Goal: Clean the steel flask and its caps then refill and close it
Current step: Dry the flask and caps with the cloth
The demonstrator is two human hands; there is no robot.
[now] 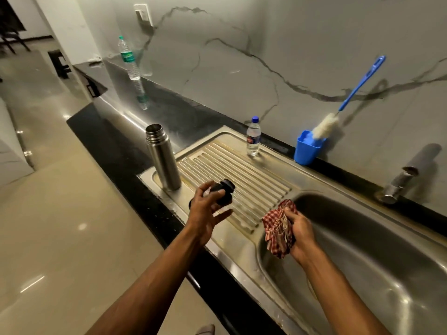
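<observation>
Now your left hand pinches the black inner cap over the ribbed drainboard, its axis pointing far-right; your right hand, fingers pressed around the checked cloth, waits just right, while the open steel flask stands far-left.

Both forearms are bare from the lower edge of the view up to the wrists, with no sleeve, cuff or watch showing on either. The left hand is ungloved and shows no ring on the fingers that can be seen, which are long and slender. The right hand is also ungloved and bare at the wrist; its fingers are mostly hidden, so rings there cannot be told.
</observation>
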